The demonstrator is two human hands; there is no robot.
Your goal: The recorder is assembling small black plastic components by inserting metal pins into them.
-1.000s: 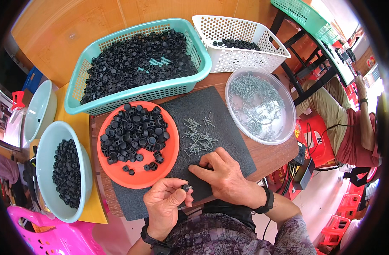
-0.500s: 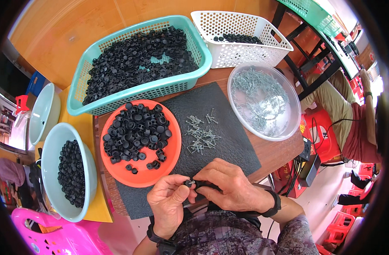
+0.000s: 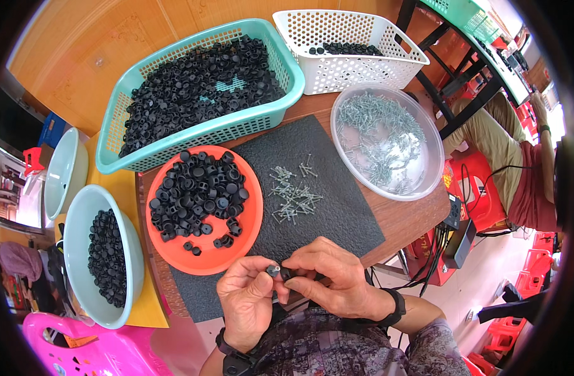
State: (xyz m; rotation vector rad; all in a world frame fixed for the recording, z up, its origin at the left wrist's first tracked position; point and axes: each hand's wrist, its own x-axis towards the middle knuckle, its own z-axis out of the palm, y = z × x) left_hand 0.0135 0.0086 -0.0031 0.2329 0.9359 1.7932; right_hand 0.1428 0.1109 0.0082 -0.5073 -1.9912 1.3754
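Note:
Close to my body, at the near edge of the black mat (image 3: 337, 188), both hands meet. My left hand (image 3: 246, 297) pinches a small black plastic cap (image 3: 273, 270) between thumb and fingers, a bit of pale metal showing at its side. Right beside it, my right hand (image 3: 340, 282) grips another black plastic piece (image 3: 287, 274), mostly covered by the fingers. Loose screws (image 3: 294, 199) lie in a small heap on the mat beyond my hands. To the left, an orange-red plate (image 3: 193, 266) carries a pile of black caps (image 3: 202, 188).
A teal basket (image 3: 193, 141) full of black caps stands at the back, beside a white basket (image 3: 362, 72) with fewer. The clear round tub (image 3: 393, 191) at right holds many screws. Light-blue bowls (image 3: 133, 250) stand at left above a pink chair (image 3: 92, 344). Another person sits at right.
My hands have drawn slightly apart at the fingertips, and the cap in my left hand has turned. The view has shifted a little.

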